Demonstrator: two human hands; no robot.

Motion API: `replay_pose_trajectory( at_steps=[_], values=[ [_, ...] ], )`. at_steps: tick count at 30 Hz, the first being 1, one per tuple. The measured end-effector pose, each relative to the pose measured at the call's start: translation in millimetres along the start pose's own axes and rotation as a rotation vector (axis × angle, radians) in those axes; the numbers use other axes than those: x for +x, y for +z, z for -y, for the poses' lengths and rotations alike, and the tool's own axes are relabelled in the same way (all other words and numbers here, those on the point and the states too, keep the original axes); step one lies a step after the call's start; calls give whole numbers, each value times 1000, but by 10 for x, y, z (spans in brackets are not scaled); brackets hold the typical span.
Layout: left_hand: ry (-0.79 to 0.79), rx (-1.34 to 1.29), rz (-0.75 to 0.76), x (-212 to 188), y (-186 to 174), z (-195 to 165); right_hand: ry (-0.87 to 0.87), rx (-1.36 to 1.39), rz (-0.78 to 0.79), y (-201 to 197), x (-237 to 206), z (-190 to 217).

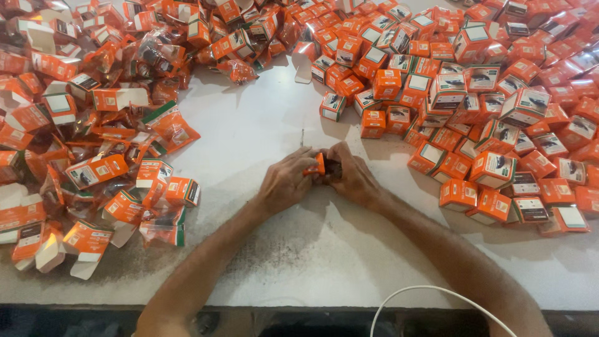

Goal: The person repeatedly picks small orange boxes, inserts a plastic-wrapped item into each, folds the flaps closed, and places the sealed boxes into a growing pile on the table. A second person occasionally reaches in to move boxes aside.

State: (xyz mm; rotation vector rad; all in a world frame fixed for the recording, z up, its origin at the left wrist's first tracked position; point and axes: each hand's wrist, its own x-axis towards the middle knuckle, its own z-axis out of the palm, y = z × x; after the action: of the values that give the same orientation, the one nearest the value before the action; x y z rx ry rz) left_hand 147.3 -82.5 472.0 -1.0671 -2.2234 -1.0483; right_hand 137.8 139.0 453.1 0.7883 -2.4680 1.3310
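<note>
Both my hands meet at the middle of a white table (262, 131). My left hand (286, 182) and my right hand (353, 175) together grip one small orange box (317, 166), mostly hidden between my fingers. A dark object shows at the box's right end, under my right thumb. A thin nail-like pin (302, 138) lies on the table just beyond my left hand.
A heap of closed small orange boxes (493, 118) covers the table's right and far side. On the left lies a pile of open, flat orange cartons and plastic-wrapped parts (93, 156). A white cable (430, 292) curves over the near table edge.
</note>
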Motion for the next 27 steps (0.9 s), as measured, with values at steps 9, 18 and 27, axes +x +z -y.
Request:
replay_pose_trajectory(
  at_steps=[9, 18, 27],
  values=[
    [100, -45, -7, -63, 7, 76, -4, 19, 27, -4, 11, 53],
    [194, 124, -14, -98, -92, -8, -320, -142, 45, 40, 11, 221],
    [130, 143, -96, -55, -182, -44, -500, -614, -725, -242, 199, 209]
  ],
)
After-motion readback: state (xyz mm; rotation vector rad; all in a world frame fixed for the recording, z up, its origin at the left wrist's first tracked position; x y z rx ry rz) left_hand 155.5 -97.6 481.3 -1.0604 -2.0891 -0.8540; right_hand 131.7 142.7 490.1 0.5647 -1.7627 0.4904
